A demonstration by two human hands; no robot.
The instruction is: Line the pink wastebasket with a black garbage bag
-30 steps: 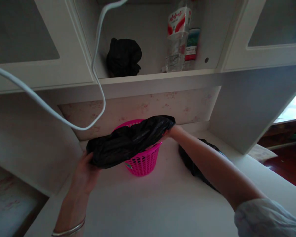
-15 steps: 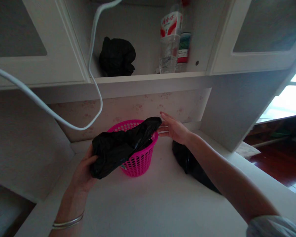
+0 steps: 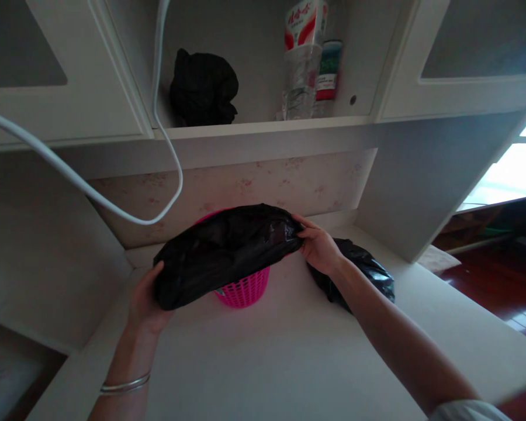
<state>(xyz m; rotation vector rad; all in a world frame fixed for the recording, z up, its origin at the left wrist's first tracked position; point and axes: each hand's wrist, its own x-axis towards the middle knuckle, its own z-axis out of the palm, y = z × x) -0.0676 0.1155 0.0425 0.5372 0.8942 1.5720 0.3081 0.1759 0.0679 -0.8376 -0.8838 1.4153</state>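
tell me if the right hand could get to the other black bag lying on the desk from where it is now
Probably yes. The second black bag lies on the desk just beside the right hand, nothing between, but that hand grips the black bag stretched over the pink basket.

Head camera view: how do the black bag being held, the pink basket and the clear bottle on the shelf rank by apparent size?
1. black bag, stretched between both hands, widest.
2. pink basket, mostly hidden under the bag, so unsure.
3. clear bottle, farther away, so unsure against the basket.
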